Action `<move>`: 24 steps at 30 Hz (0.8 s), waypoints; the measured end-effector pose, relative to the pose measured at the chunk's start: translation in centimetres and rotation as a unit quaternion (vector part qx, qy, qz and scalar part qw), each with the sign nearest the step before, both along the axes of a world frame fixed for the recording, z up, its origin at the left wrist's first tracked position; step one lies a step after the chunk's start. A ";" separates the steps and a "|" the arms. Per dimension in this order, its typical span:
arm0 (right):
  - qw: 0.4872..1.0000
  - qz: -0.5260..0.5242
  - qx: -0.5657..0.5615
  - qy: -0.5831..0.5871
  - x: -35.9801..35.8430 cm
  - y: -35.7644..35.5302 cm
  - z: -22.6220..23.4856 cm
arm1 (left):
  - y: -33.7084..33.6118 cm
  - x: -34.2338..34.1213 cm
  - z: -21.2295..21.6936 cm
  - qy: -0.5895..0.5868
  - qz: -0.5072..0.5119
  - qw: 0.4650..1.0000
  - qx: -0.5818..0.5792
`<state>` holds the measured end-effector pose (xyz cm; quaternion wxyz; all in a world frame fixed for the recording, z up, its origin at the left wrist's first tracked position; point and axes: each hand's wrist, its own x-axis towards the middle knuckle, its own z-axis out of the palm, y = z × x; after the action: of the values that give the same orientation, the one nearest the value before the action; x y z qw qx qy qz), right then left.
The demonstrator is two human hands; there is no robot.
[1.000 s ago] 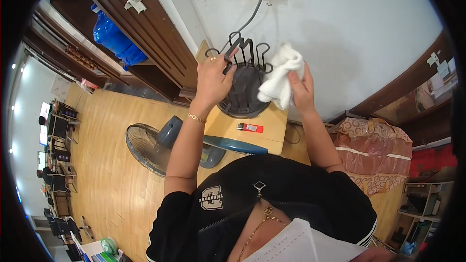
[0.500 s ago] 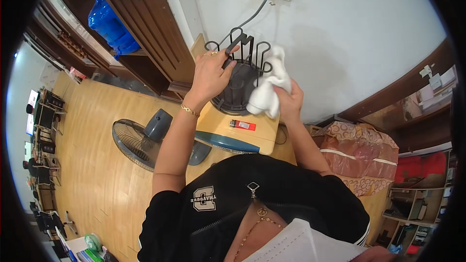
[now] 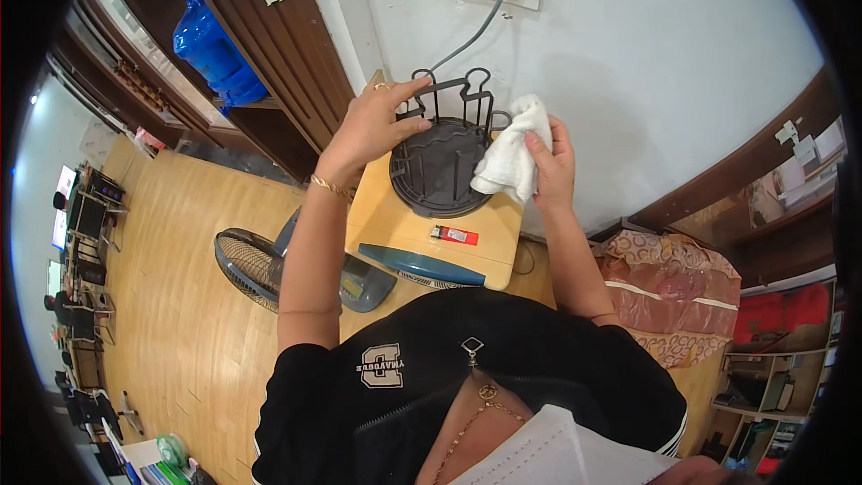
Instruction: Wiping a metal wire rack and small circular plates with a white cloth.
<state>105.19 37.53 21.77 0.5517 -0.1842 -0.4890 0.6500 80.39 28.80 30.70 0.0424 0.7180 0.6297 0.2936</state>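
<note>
White cloth (image 3: 510, 160), dark grey rack (image 3: 442, 166)

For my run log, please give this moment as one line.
left hand: holds rack | right hand: presses white cloth on rack | rack on small table

Seen from above, a person's left hand (image 3: 375, 126) grips the upright wire posts of a round dark metal rack (image 3: 442, 162), while the right hand (image 3: 552, 166) presses a bunched white cloth (image 3: 509, 157) against the rack's right edge. The rack stands on a small pale wooden table (image 3: 409, 238) against a white wall (image 3: 646, 63), beside a small red object (image 3: 453, 234). A floor fan (image 3: 256, 265) stands on the wooden floor to the left, and a blue water jug (image 3: 211, 45) sits farther back by dark wooden panels.
</note>
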 end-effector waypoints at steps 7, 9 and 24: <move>0.877 -0.101 0.238 -0.406 -2.0 -0.5 5.9 | 0.2 4.9 -1.9 -0.076 0.141 0.978 0.131; 0.869 -0.113 0.224 -0.426 -2.7 -0.1 6.2 | 0.2 4.9 -1.8 -0.060 0.146 0.979 0.131; 0.939 0.108 -0.282 0.163 2.9 1.1 0.4 | 0.2 4.4 -2.0 -0.044 0.135 0.981 0.134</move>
<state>108.12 38.61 22.15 0.4753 -0.1699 -0.2062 0.8383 84.82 29.04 28.72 -0.0669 0.6117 0.6736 0.4094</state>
